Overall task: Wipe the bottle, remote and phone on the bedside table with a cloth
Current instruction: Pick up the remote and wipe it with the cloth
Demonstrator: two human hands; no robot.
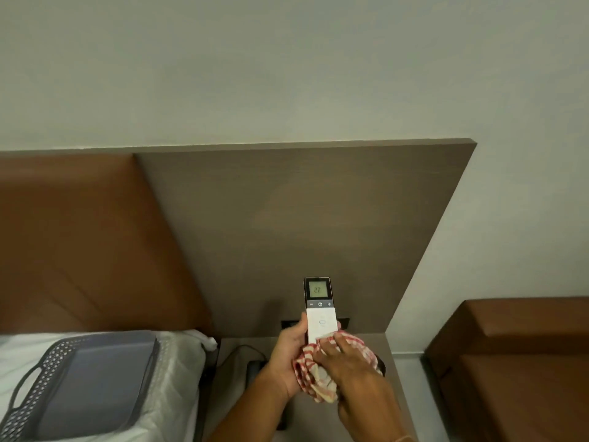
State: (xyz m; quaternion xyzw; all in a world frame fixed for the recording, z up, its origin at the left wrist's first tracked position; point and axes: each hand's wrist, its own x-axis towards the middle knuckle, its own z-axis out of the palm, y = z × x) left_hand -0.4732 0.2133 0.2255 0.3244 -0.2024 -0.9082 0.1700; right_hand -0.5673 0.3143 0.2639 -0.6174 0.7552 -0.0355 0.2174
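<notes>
My left hand (288, 352) holds a white remote (319, 309) upright above the bedside table (395, 378); its dark top has a lit screen reading 22. My right hand (347, 362) presses a red-and-white striped cloth (310, 371) against the remote's lower end. The cloth bunches between both hands and hangs down under them. A dark object with a black cable (242, 354) lies on the table just left of my left wrist; I cannot tell what it is. No bottle shows in view.
A grey perforated tray (92, 387) lies on the white pillow at the left. A wooden headboard panel (302, 218) with a dark wall socket (288, 323) stands behind the table. A brown upholstered seat (516, 371) is at the right.
</notes>
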